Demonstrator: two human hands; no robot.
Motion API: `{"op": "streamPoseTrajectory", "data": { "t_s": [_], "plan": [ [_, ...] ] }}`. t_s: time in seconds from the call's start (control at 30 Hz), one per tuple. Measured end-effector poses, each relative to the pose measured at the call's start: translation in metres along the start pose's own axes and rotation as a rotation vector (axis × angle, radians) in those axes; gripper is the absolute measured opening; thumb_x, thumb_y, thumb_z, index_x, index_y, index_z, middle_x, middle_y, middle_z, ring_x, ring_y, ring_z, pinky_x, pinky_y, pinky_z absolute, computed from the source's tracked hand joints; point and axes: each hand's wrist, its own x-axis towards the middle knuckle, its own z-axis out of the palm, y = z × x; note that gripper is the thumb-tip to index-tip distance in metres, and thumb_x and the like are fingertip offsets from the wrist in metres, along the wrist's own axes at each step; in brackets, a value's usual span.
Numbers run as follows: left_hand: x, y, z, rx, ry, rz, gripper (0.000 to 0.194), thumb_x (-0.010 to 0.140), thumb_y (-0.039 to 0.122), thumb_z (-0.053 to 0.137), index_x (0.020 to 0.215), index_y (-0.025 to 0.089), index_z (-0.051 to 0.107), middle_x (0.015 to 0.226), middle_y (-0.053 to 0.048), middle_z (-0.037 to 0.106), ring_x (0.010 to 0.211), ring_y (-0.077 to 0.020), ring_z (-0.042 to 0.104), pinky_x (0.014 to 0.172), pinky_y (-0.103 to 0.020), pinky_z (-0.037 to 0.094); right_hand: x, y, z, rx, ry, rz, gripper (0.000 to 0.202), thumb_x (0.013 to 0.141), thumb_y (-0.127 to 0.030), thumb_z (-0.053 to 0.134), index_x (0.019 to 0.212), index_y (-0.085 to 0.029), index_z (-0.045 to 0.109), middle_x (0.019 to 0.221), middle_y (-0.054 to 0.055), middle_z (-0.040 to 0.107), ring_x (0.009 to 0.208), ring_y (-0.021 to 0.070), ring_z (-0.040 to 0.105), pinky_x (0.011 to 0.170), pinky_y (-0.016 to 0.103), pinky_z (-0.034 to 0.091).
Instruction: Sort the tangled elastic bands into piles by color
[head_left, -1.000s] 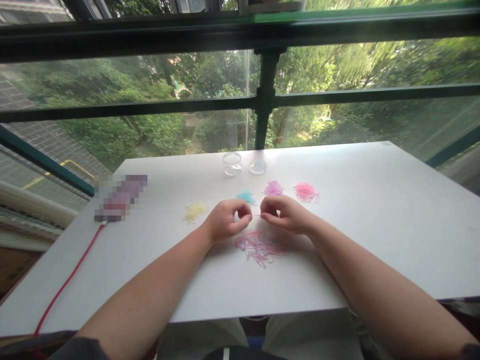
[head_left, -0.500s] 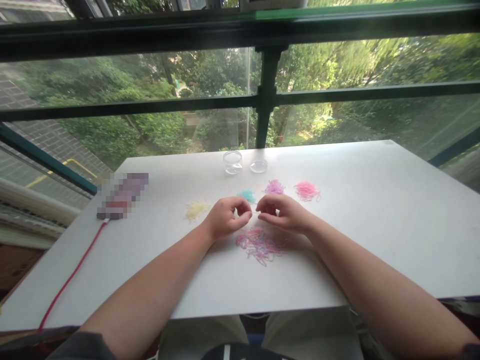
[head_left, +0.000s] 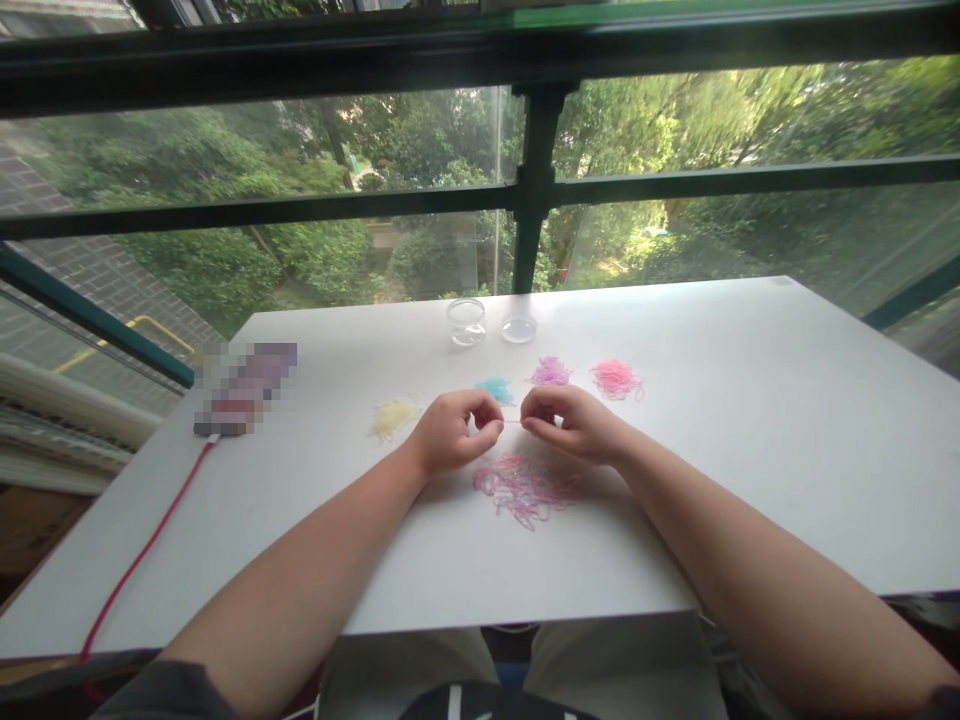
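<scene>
Between my left hand [head_left: 459, 432] and my right hand [head_left: 568, 424] a thin pinkish rubber band [head_left: 512, 421] is stretched taut. Each hand pinches one end, thumb against fingers. Just below them on the table lies a loose tangle of rubber bands [head_left: 525, 490] in pink, purple and pale blue. Beyond the hands sit sorted heaps: blue bands [head_left: 494, 389], purple bands [head_left: 550, 371] and pink bands [head_left: 616, 378]. A pale yellow heap of bands [head_left: 394, 418] lies to the left of my left hand.
On the white table [head_left: 750, 450], a clear round container [head_left: 466, 325] stands near the back edge beside a clear lid [head_left: 519, 330]. A blurred-out device [head_left: 247, 390] lies at the left, with a red cable [head_left: 146, 550] running off the front edge. Windows rise behind the table.
My right hand has shifted slightly to the right, so the gap between my hands is wider and the band shows more. My left hand has stayed almost in place.
</scene>
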Motion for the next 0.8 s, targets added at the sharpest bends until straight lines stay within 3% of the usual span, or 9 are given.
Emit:
{"op": "streamPoseTrajectory", "data": {
  "t_s": [0.43,0.8],
  "plan": [
    [0.0003,-0.0012,0.0017,-0.008,-0.026,0.023,0.012,0.076,0.017,0.057,0.083,0.015,0.067,0.077,-0.002,0.067,0.064,-0.0097,0.057,0.058,-0.021,0.042,0.0000,-0.0016,0.0004,-0.006,-0.013,0.022,0.006,0.080,-0.019,0.054,0.076,-0.016,0.057,0.061,-0.002,0.052,0.056,0.0099,0.045,0.053,0.023,0.036],
    [0.0003,0.0010,0.0047,-0.005,-0.058,0.099,0.013,0.076,0.014,0.057,0.081,0.016,0.068,0.072,-0.001,0.066,0.064,-0.0090,0.057,0.063,-0.020,0.044,0.0002,-0.0005,0.0031,0.013,-0.027,0.044,0.005,0.079,-0.018,0.055,0.075,-0.016,0.055,0.061,-0.002,0.051,0.055,0.0099,0.044,0.051,0.022,0.035]
  ]
}}
